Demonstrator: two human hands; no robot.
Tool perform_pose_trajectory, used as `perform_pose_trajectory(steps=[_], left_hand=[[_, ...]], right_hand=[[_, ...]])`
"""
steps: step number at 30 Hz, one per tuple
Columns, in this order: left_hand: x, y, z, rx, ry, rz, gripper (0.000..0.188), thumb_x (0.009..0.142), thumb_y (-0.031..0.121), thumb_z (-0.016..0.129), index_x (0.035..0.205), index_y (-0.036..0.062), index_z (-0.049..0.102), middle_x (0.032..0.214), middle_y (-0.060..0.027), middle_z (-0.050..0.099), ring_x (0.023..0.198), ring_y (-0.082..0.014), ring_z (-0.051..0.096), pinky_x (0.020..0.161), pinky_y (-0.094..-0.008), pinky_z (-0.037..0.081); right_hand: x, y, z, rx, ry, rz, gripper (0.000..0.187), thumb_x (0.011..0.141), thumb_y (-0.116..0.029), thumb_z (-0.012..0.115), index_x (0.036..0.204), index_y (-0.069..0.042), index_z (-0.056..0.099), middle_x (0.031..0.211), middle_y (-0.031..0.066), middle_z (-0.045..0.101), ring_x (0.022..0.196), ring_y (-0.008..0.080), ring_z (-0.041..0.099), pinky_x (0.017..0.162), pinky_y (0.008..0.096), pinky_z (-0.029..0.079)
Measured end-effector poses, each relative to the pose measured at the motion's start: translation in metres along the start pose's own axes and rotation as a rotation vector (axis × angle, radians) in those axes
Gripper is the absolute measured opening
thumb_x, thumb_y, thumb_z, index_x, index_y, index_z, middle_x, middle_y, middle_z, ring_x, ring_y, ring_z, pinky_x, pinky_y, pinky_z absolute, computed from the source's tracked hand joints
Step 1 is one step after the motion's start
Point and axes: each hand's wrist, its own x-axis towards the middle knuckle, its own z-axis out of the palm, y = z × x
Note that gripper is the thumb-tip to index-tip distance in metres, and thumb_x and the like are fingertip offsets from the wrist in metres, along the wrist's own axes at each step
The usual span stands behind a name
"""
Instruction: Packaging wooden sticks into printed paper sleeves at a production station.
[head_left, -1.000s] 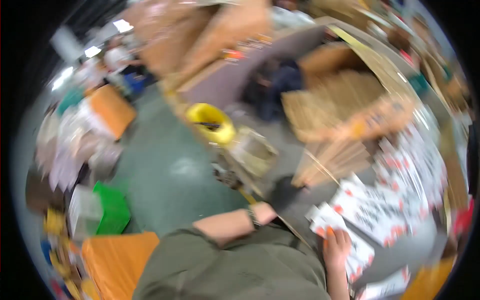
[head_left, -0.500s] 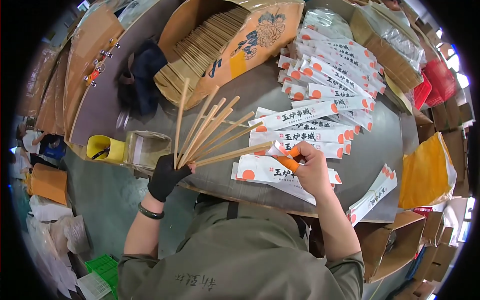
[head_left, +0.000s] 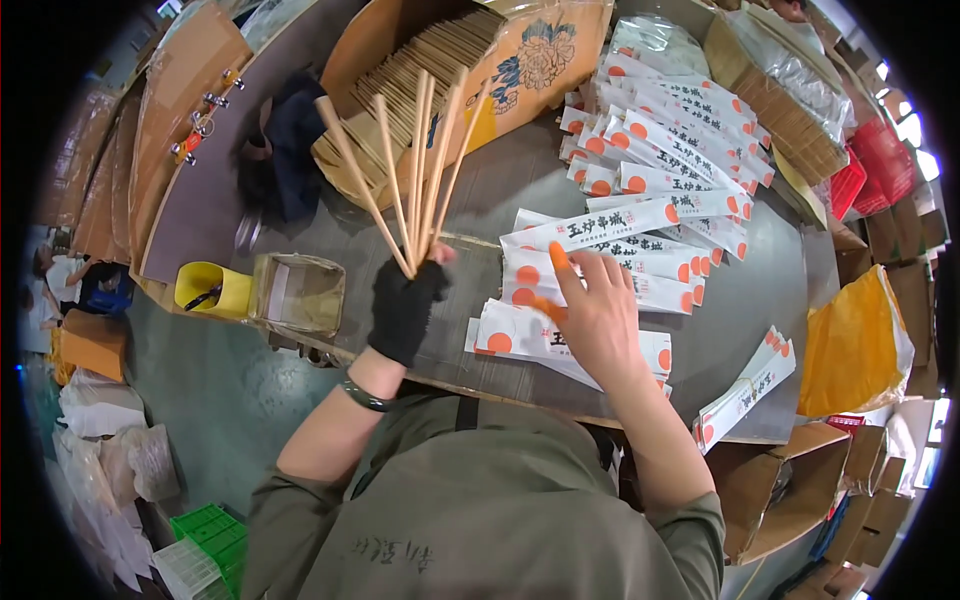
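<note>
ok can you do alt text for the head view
A black-gloved left hand holds a fan of wooden sticks at a grey table, while the right hand, wearing orange finger covers, is spread over white sleeves. A flower-printed box sits behind.

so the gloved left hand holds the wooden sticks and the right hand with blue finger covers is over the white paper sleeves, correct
Not quite: the head view shows orange finger covers, not blue. The gloved left hand does hold the wooden sticks, and the right hand is over the white paper sleeves.
</note>
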Motion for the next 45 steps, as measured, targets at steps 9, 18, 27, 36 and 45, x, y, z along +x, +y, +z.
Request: perform_pose_trajectory(steps=[9, 18, 27, 36, 45], left_hand=[[-0.018, -0.019, -0.031, 0.161, 0.11, -0.108, 0.015, 0.09, 0.015, 0.066, 0.096, 0.0011, 0.068, 0.078, -0.0004, 0.066, 0.067, -0.0054, 0.054, 0.061, -0.0223, 0.043], [-0.035, -0.01, -0.064, 0.192, 0.026, -0.103, 0.015, 0.088, 0.011, 0.066, 0.097, 0.0, 0.066, 0.08, -0.0028, 0.066, 0.075, -0.0071, 0.058, 0.067, -0.0223, 0.045], [-0.03, 0.011, -0.104, 0.334, -0.324, -0.147, 0.017, 0.083, 0.01, 0.07, 0.095, -0.0023, 0.068, 0.081, -0.0052, 0.068, 0.077, -0.013, 0.063, 0.073, -0.0272, 0.05], [-0.025, 0.008, -0.021, -0.057, -0.387, 0.056, 0.03, 0.095, 0.028, 0.059, 0.107, 0.001, 0.063, 0.116, -0.0113, 0.064, 0.102, -0.0134, 0.057, 0.086, -0.0293, 0.047], [-0.002, -0.013, -0.032, 0.196, 0.006, -0.122, 0.018, 0.093, 0.015, 0.061, 0.104, 0.0019, 0.066, 0.076, -0.0016, 0.066, 0.056, -0.0041, 0.048, 0.049, -0.0217, 0.039]], right_hand=[[-0.062, -0.01, 0.029, 0.037, -0.235, -0.312, 0.03, 0.076, -0.008, 0.064, 0.103, 0.003, 0.06, 0.095, 0.0103, 0.056, 0.089, 0.025, 0.057, 0.075, 0.0359, 0.048], [-0.064, -0.007, 0.034, 0.266, -0.055, -0.139, 0.021, 0.074, -0.002, 0.072, 0.092, -0.002, 0.062, 0.088, 0.0093, 0.059, 0.075, 0.0241, 0.058, 0.066, 0.0348, 0.049], [-0.026, 0.021, -0.01, 0.862, -0.173, 0.578, 0.012, 0.081, -0.006, 0.077, 0.082, -0.002, 0.066, 0.076, -0.0012, 0.057, 0.066, 0.0062, 0.049, 0.062, 0.0237, 0.042], [-0.009, -0.04, 0.01, 0.314, -0.053, -0.205, 0.012, 0.075, -0.009, 0.074, 0.086, -0.006, 0.07, 0.077, 0.0054, 0.061, 0.073, 0.0226, 0.058, 0.063, 0.0363, 0.048], [-0.047, -0.009, 0.015, 0.07, -0.388, -0.256, 0.041, 0.072, -0.01, 0.067, 0.11, 0.002, 0.061, 0.098, 0.0092, 0.056, 0.091, 0.0265, 0.055, 0.077, 0.0392, 0.047]])
